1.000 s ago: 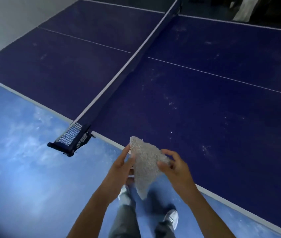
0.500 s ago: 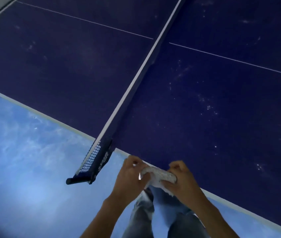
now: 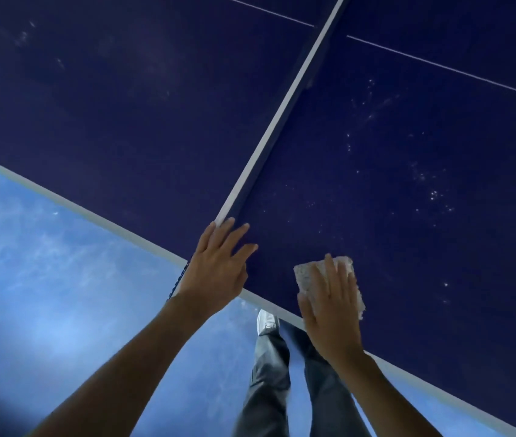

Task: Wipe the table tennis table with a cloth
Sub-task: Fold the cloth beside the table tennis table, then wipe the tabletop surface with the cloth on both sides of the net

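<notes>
Right hand (image 3: 329, 307): flat, palm down, fingers straight and close together, pressing on the cloth (image 3: 305, 272). No curl, no pinch; the cloth is only pinned under my palm and fingers.

Cloth: pale grey-white, rough texture, folded to a rough rectangle. It lies on the table (image 3: 408, 231) just inside the near edge, on the half to the right of the net (image 3: 281, 115). Its far corners and right side show past my fingers; the rest is hidden under my hand.

Left hand (image 3: 215, 272): open, fingers straight and a little spread, holding nothing. It lies over the near end of the net, where the net meets the table edge. My fingertips reach the end of the net's white top band. Whether my palm bears on the table or on the net's end fitting, I cannot tell.

Table: dark blue top, white edge stripe (image 3: 77, 206) along the near side, thin white line (image 3: 439, 66) running across both halves farther off. Pale specks (image 3: 433, 193) are scattered over the right half, beyond and to the right of the cloth. Fainter smudges show on the left half.

Below: mottled blue floor (image 3: 61, 279). My legs in grey trousers (image 3: 269, 373) stand close to the table edge, and one white shoe (image 3: 266, 321) shows between my arms.
</notes>
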